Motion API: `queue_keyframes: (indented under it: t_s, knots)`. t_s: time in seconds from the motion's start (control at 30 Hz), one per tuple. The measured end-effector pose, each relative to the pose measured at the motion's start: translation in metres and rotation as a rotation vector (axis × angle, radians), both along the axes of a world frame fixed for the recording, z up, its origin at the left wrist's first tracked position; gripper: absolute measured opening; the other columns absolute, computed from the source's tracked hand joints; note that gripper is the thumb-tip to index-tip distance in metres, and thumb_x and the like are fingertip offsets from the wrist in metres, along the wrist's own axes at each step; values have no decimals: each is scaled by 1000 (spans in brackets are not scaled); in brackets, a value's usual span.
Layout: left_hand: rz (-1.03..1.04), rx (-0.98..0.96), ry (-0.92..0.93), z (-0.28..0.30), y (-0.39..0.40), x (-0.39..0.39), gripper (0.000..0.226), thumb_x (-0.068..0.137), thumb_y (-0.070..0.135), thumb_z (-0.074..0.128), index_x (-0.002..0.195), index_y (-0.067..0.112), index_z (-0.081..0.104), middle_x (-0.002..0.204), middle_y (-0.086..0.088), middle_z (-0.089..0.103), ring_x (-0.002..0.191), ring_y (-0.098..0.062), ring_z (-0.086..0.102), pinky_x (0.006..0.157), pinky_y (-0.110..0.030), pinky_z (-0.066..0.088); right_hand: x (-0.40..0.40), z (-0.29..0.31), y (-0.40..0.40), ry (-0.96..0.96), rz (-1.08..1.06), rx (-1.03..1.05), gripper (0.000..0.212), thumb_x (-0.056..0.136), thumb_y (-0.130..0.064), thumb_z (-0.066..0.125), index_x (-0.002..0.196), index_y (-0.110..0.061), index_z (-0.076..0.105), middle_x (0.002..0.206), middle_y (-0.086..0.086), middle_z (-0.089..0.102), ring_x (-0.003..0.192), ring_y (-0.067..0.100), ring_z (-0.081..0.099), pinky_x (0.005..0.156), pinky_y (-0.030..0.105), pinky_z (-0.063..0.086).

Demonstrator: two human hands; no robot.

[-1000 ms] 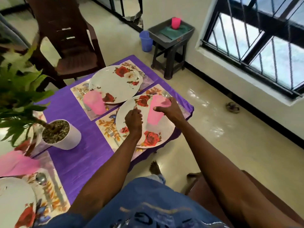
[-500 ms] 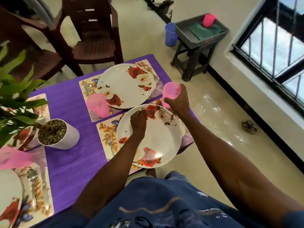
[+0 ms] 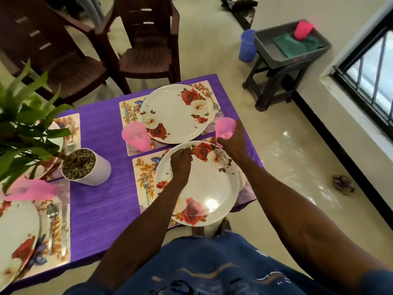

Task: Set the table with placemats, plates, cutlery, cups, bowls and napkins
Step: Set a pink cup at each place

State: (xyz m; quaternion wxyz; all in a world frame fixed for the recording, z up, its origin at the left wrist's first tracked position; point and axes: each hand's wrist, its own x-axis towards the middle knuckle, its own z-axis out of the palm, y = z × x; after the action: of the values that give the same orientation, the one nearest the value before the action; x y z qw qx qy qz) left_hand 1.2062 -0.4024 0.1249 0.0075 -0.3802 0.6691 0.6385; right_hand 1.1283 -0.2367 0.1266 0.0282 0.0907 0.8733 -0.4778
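Right now, from the head view, my right hand (image 3: pixel 232 143) grips the pink cup (image 3: pixel 225 127) just right of centre, upright, over the corner of the near placemat (image 3: pixel 144 167) beyond the near plate (image 3: pixel 204 188). My left hand (image 3: pixel 180 165), fingers curled, rests on that plate's far rim; whether it pinches anything I cannot tell. The cup's spot lies straight below the right hand, so I judge it sets down there on the worktop (image 3: pixel 102 201).

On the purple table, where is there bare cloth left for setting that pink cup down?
Bare purple tablecloth runs between the white plant pot and the near floral placemat. The corner by the pink cup in the right hand is crowded.
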Motion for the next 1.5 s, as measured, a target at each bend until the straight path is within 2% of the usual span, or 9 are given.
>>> queue_keyframes:
  t_s: [0.17,0.27,0.43,0.57,0.7,0.97,1.1,1.33,1.5]
  knots:
    - [5,2,0,-4,3,1,20,95,29,56,93,13,69,79,-5,67,72,-19,59,75,-36,51,-1,1,2,13,44,27,100,64,-35,90,143,-11,34,142,10,43,127,23,45,94,37,49]
    - [3,7,20,-3,8,1,13,96,28,56,90,23,67,84,-6,68,76,-20,61,80,-38,53,3,0,4,-36,45,16,121,54,-65,82,149,-14,27,149,8,39,133,24,43,103,41,46]
    - [-48,-29,63,3,21,0,11,96,24,57,88,26,64,88,-2,68,80,-17,63,85,-36,54,10,5,14,-58,53,-18,118,63,-49,88,153,-19,17,156,5,29,140,21,34,115,41,32]
    - [-128,-60,87,5,39,1,16,95,21,56,87,18,70,88,-4,72,79,-13,65,79,-28,53,23,6,31,-124,-19,11,119,61,-66,80,153,-27,15,162,1,18,144,25,29,112,50,36]
    - [-209,-161,86,8,68,-6,27,98,22,53,93,5,73,91,-9,72,82,-22,64,82,-32,53,33,1,47,-85,-84,7,99,69,-66,74,147,-24,29,154,2,33,132,24,46,100,45,50]
    - [-362,-217,224,19,181,-35,27,96,19,56,74,12,69,60,7,60,59,-11,54,62,-29,42,18,-9,130,132,-98,76,12,96,-20,53,96,-9,57,94,8,61,79,19,53,68,38,45]
    - [-367,-231,223,11,260,-66,30,96,22,57,70,14,70,54,7,55,55,-12,51,59,-28,38,0,-17,205,48,-124,112,17,98,-17,49,84,-10,56,85,10,62,77,26,55,63,28,29]
    - [-563,-361,4,-30,396,-98,32,93,27,56,70,11,69,70,-6,68,75,-28,63,66,-33,43,7,-32,342,-188,-205,177,20,99,-20,45,91,-8,59,91,11,66,81,29,60,64,30,37]
    - [-918,-580,-131,-53,451,-93,40,97,34,48,62,14,49,75,-7,62,83,-32,59,63,-32,35,22,-50,404,-399,-105,282,17,97,-16,44,108,-7,52,106,15,64,93,34,60,68,32,38]
